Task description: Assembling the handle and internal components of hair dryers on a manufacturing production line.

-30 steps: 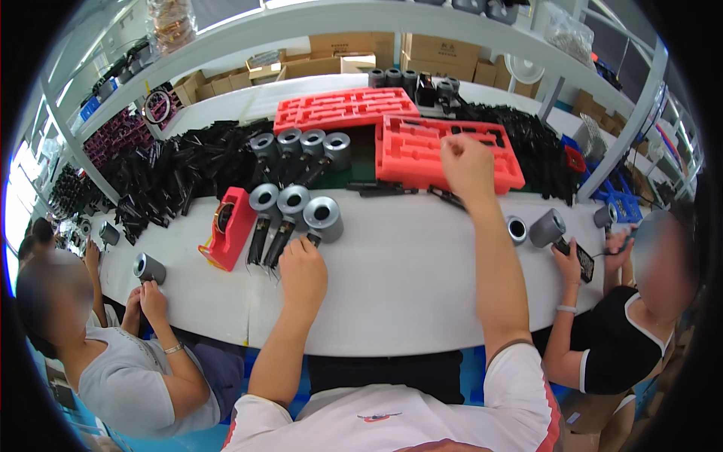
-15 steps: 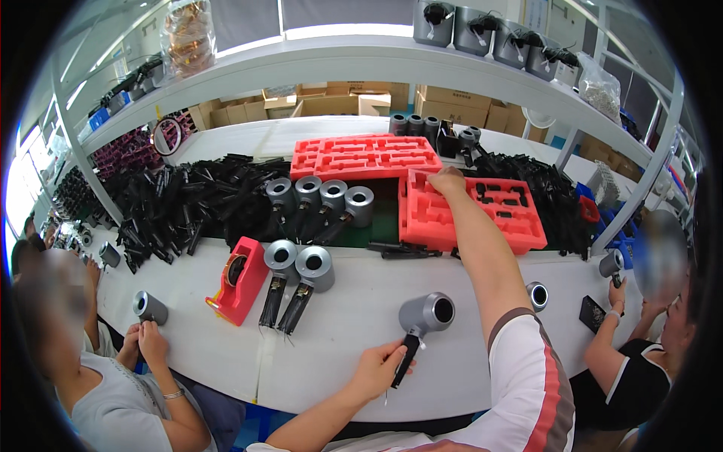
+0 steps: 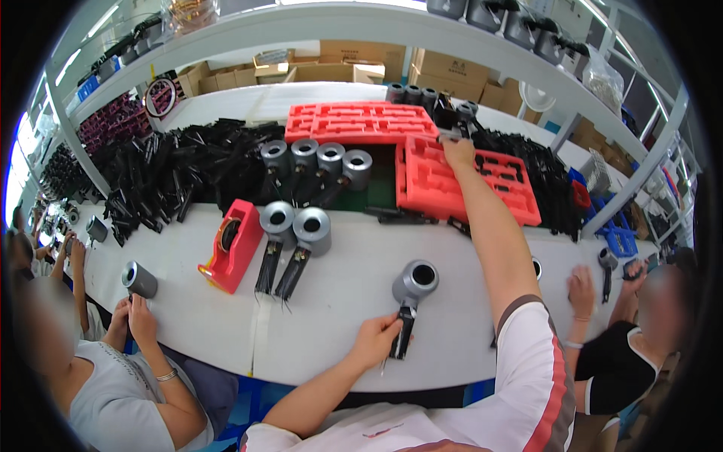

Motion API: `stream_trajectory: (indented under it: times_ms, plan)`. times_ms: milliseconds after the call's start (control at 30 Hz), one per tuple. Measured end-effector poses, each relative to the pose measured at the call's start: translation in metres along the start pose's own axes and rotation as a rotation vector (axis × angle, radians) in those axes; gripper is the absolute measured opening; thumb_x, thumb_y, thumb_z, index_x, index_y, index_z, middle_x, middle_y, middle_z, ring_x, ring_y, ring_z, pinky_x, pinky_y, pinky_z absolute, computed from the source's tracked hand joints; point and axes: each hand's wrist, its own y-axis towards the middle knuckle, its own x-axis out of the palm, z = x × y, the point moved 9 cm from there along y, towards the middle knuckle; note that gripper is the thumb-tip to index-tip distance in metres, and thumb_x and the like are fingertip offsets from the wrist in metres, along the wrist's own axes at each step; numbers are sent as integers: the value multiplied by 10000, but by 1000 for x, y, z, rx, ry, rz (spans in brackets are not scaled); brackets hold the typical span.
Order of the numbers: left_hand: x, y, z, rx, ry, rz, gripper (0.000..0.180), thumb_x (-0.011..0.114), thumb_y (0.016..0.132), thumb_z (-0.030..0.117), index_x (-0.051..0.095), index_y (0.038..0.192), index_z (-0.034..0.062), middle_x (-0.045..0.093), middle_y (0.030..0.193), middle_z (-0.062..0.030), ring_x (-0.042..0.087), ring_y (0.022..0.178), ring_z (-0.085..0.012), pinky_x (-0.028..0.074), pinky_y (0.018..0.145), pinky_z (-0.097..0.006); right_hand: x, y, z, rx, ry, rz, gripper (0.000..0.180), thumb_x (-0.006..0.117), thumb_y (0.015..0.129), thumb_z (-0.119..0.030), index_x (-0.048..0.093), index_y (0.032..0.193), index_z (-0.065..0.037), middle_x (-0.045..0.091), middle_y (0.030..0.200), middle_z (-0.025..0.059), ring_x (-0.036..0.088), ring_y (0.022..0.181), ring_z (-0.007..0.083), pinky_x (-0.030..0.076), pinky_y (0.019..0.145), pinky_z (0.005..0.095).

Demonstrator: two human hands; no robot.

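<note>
My left hand point(image 3: 376, 340) grips the black handle of a silver hair dryer point(image 3: 416, 282), its round barrel pointing away from me above the white table. Wires stick out of the handle's lower end. My right hand point(image 3: 458, 153) is stretched far forward, over the back edge of a red foam tray point(image 3: 422, 181) with cut-out slots. Its fingers look pinched, with something small and greyish at the tips that I cannot make out. Several dark small parts sit in the tray's right-hand slots. Left of my dryer lie two more silver hair dryers point(image 3: 312, 230) with open, wired handles.
A red tape dispenser point(image 3: 232, 245) stands left of the two dryers. Behind are more dryers point(image 3: 330, 160), a second red tray point(image 3: 354, 124) and heaps of black handle parts point(image 3: 162, 173). A shelf point(image 3: 248, 34) spans overhead. Co-workers sit at both sides, one holding a grey barrel point(image 3: 139, 279).
My right hand has moved from the tray's left part to its back edge. The dryer in my left hand stands more upright. The right co-worker's hand has come onto the table; the view has tilted down.
</note>
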Motion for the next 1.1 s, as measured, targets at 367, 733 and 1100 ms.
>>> stream_trajectory:
  times_ms: [367,733,1100]
  plan:
    - [-10,-28,13,192,298,187,282,574,1042,122,684,1229,-59,736,874,-124,687,781,-170,543,737,-315,-172,-167,-96,65,1133,-50,256,746,919,-44,694,1138,78,747,1016,117,736,816,180,647,625,308]
    - [14,-110,76,598,255,122,472,728,915,-10,608,1370,-54,694,1137,-166,695,979,-208,556,718,-275,-215,-442,-100,-492,634,-437,488,838,703,-4,666,1159,2,710,1128,149,678,831,241,569,618,289]
    - [-17,-92,65,438,67,185,539,653,914,-157,556,1436,-72,676,1279,-187,689,1153,-267,563,1002,-372,-195,-402,-66,-340,490,-367,341,754,842,96,733,1162,-19,699,932,83,571,588,79,445,517,219]
